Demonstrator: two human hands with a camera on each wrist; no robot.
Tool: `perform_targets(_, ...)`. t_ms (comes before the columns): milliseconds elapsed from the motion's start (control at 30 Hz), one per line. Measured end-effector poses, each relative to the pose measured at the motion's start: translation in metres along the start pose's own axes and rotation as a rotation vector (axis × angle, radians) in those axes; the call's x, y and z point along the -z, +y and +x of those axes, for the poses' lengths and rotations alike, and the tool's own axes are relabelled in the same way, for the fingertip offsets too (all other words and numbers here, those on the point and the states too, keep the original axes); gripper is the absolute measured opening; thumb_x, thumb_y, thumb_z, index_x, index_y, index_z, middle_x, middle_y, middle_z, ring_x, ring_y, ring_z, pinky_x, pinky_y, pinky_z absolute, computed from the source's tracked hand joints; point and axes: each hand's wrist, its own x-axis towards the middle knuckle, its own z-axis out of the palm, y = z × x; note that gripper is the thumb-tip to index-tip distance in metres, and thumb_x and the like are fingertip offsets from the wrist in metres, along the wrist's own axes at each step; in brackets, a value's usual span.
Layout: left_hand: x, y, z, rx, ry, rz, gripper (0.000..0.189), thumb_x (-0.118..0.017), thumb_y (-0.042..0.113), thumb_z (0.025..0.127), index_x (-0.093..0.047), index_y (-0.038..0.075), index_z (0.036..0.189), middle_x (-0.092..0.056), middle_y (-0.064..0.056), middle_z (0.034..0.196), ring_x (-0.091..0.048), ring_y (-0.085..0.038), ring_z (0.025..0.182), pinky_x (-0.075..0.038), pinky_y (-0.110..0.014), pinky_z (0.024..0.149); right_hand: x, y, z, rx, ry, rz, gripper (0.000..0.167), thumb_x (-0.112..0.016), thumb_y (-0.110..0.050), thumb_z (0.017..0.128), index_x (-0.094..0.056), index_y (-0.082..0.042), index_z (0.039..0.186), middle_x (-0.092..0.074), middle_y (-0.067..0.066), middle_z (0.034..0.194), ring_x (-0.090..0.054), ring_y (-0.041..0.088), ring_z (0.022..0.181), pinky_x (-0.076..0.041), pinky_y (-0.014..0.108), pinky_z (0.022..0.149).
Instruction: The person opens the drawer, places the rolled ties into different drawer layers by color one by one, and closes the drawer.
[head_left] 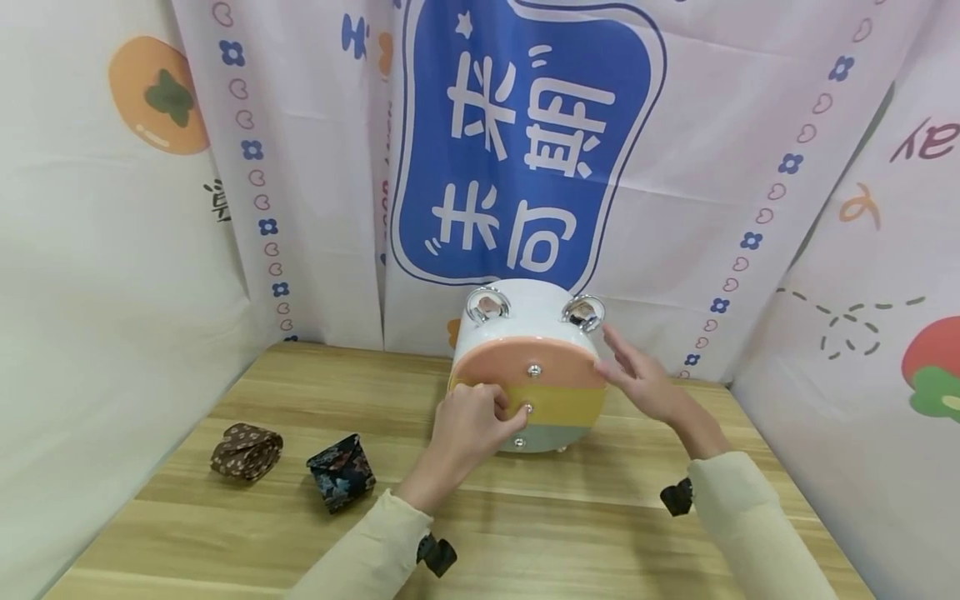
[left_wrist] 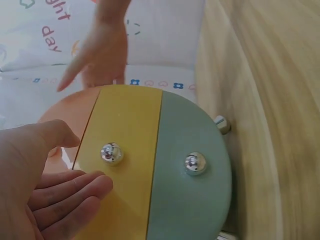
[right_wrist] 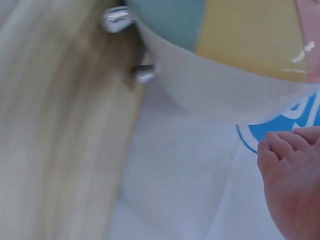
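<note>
A small three-drawer cabinet (head_left: 534, 310) with a white body and rounded front stands near the back of the table. Its drawer fronts are orange, yellow (left_wrist: 127, 120) and green (left_wrist: 192, 122), each with a silver knob, and all look flush. My left hand (head_left: 472, 421) is at the front of the cabinet. In the left wrist view its thumb and fingers are spread, with fingertips beside the yellow drawer's knob (left_wrist: 111, 153). My right hand (head_left: 641, 383) is at the cabinet's right side, its fingers extended near the upper edge and holding nothing.
A rolled brown patterned necktie (head_left: 247, 452) and a folded dark floral necktie (head_left: 341, 472) lie on the wooden table (head_left: 292, 550) at left. Two round chrome pieces (head_left: 583, 312) stick up from the cabinet's top. Printed curtains (head_left: 322, 167) hang close behind and at both sides.
</note>
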Motion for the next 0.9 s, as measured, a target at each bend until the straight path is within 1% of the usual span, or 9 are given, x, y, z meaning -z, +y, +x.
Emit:
perform_targets(100, -0.004, -0.002, -0.004, 0.013, -0.027, -0.001, 0.043, -0.081, 0.037, 0.086, -0.056, 0.02, 0.056, -0.045, 0.013, 0.048, -0.035, 0.0, 0.047, -0.029, -0.02, 0.044, 0.009, -0.007, 0.009, -0.005, 0.034, 0.025, 0.08, -0.051, -0.041, 0.11, -0.01, -0.009, 0.169, -0.011, 0.014, 0.177, -0.016, 0.038, 0.164, -0.02, 0.055, 0.13)
perform_targets(167, -0.006, -0.004, -0.007, 0.023, -0.041, -0.004, 0.044, -0.082, 0.036, 0.086, -0.055, 0.02, 0.055, -0.044, 0.014, 0.048, -0.034, 0.001, 0.047, -0.028, -0.02, 0.044, 0.012, -0.013, 0.014, -0.029, 0.042, 0.032, 0.08, -0.051, -0.046, 0.11, -0.009, -0.014, 0.17, -0.011, 0.01, 0.178, -0.014, 0.035, 0.165, -0.019, 0.055, 0.131)
perform_targets(300, -0.012, -0.005, -0.011, 0.041, -0.068, -0.018, 0.048, -0.082, 0.036, 0.086, -0.05, 0.02, 0.054, -0.041, 0.015, 0.047, -0.031, 0.003, 0.045, -0.026, -0.018, 0.042, 0.012, -0.022, 0.023, -0.092, 0.058, 0.038, 0.079, -0.048, -0.058, 0.107, -0.011, -0.029, 0.17, -0.013, 0.003, 0.178, -0.016, 0.036, 0.165, -0.02, 0.06, 0.129)
perform_targets(367, -0.015, -0.005, -0.013, 0.042, -0.072, -0.023, 0.05, -0.082, 0.035, 0.086, -0.048, 0.02, 0.053, -0.038, 0.016, 0.047, -0.029, 0.003, 0.045, -0.025, -0.018, 0.042, 0.011, -0.025, 0.027, -0.107, 0.069, 0.039, 0.077, -0.047, -0.062, 0.106, -0.013, -0.034, 0.169, -0.015, 0.001, 0.178, -0.017, 0.037, 0.164, -0.02, 0.064, 0.128)
perform_targets(467, -0.02, -0.005, -0.013, 0.05, -0.076, -0.028, 0.053, -0.083, 0.037, 0.087, -0.046, 0.019, 0.052, -0.033, 0.016, 0.045, -0.026, 0.003, 0.044, -0.021, -0.019, 0.043, 0.008, -0.027, 0.033, -0.069, 0.082, 0.073, 0.068, -0.047, -0.06, 0.107, -0.031, -0.031, 0.166, -0.034, 0.004, 0.172, -0.028, 0.034, 0.162, -0.023, 0.068, 0.126)
perform_targets(600, -0.025, -0.004, -0.013, 0.074, -0.073, -0.03, 0.055, -0.083, 0.038, 0.086, -0.045, 0.02, 0.051, -0.032, 0.016, 0.044, -0.025, 0.003, 0.043, -0.021, -0.019, 0.042, 0.003, -0.03, 0.041, 0.0, 0.081, 0.12, 0.05, -0.05, -0.052, 0.109, -0.053, -0.026, 0.151, -0.057, 0.004, 0.154, -0.042, 0.031, 0.155, -0.028, 0.067, 0.124)
perform_targets(800, -0.032, -0.003, -0.011, 0.107, -0.09, -0.014, 0.058, -0.082, 0.038, 0.087, -0.042, 0.02, 0.05, -0.029, 0.016, 0.043, -0.023, 0.001, 0.043, -0.02, -0.02, 0.042, -0.004, -0.035, 0.049, -0.059, 0.101, 0.143, 0.054, -0.052, -0.054, 0.108, -0.054, -0.019, 0.149, -0.059, 0.01, 0.151, -0.048, 0.034, 0.15, -0.031, 0.063, 0.124)
perform_targets(833, -0.034, -0.003, -0.011, 0.114, -0.093, -0.011, 0.058, -0.082, 0.038, 0.087, -0.041, 0.02, 0.05, -0.029, 0.015, 0.043, -0.023, 0.001, 0.043, -0.02, -0.02, 0.042, -0.005, -0.035, 0.05, -0.071, 0.104, 0.15, 0.055, -0.052, -0.055, 0.107, -0.055, -0.019, 0.148, -0.06, 0.011, 0.149, -0.051, 0.034, 0.146, -0.034, 0.061, 0.123)
perform_targets(900, -0.036, -0.003, -0.01, 0.121, -0.092, -0.013, 0.058, -0.082, 0.038, 0.086, -0.041, 0.02, 0.05, -0.03, 0.015, 0.043, -0.023, 0.001, 0.043, -0.02, -0.02, 0.042, -0.006, -0.035, 0.051, -0.096, 0.107, 0.158, 0.055, -0.052, -0.057, 0.106, -0.057, -0.017, 0.145, -0.066, 0.014, 0.137, -0.062, 0.034, 0.13, -0.045, 0.056, 0.114)
